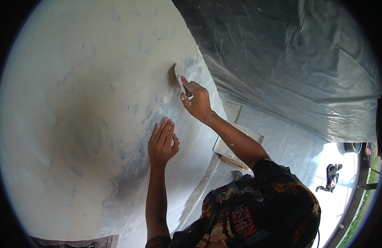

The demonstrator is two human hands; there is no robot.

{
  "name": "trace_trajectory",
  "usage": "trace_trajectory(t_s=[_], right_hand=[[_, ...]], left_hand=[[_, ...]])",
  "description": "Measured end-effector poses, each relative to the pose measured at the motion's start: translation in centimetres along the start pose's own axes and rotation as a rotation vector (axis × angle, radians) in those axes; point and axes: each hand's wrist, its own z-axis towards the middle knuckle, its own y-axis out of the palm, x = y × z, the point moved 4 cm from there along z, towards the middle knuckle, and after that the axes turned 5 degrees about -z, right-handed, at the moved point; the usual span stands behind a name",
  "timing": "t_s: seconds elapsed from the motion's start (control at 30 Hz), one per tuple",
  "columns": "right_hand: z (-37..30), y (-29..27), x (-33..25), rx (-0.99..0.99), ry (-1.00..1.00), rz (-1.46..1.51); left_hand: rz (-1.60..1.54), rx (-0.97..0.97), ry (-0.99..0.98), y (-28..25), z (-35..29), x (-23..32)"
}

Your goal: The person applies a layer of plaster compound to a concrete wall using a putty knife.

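A pale wall (87, 74) with grey, patchy smears of filler takes up the left and middle of the view. My right hand (198, 101) is closed around the handle of a putty knife (178, 77), whose whitish blade lies against the wall near its right edge. White specks cling to the fingers and forearm. Lower and to the left, my left hand (162, 142) rests on the wall with its fingers stretched out and close together. It holds nothing, and a bit of white filler sticks to the thumb.
Clear plastic sheeting (290, 70) hangs at the upper right. Below it are grey floor tiles (282, 128) and a pale, spattered board (251, 135) near my right forearm. Farther right, a dark crumpled cloth (331, 177) lies on the brightly lit floor, with a dark bucket (351, 147) beyond.
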Motion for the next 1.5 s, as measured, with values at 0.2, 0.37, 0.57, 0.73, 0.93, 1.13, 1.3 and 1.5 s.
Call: trace_trajectory(t_s=[0.2, 0.37, 0.57, 0.73, 0.93, 1.13, 1.3, 1.5], right_hand=[[9.0, -5.2, 1.9, 0.284, -0.017, -0.036], [8.7, -2.1, 3.8, 0.197, -0.061, -0.308], [-1.9, -0.9, 0.0, -0.011, -0.059, 0.11], [5.6, -5.4, 1.2, 0.25, -0.005, 0.133], [9.1, -3.0, 3.7, 0.256, -0.097, -0.224], [-3.4, 0.1, -0.7, -0.079, -0.147, -0.04], [1.5, -4.0, 0.2, 0.197, -0.061, 0.179], [5.4, -2.4, 5.6, 0.151, 0.062, -0.286]], left_hand=[[-0.046, 0.017, 0.019, 0.0, 0.3, 0.3], [-0.045, 0.012, 0.004, 0.1, 0.3, 0.2], [-0.003, -0.005, 0.004, -0.1, 0.0, 0.1], [-0.027, 0.011, 0.008, -0.1, 0.2, 0.2], [-0.046, 0.026, 0.013, 0.2, 0.3, 0.4], [-0.031, 0.018, 0.005, 0.1, -0.2, 0.1], [-0.015, 0.0, 0.023, -0.6, 0.3, 0.4], [-0.042, 0.023, 0.025, 0.1, 0.9, 0.7]])
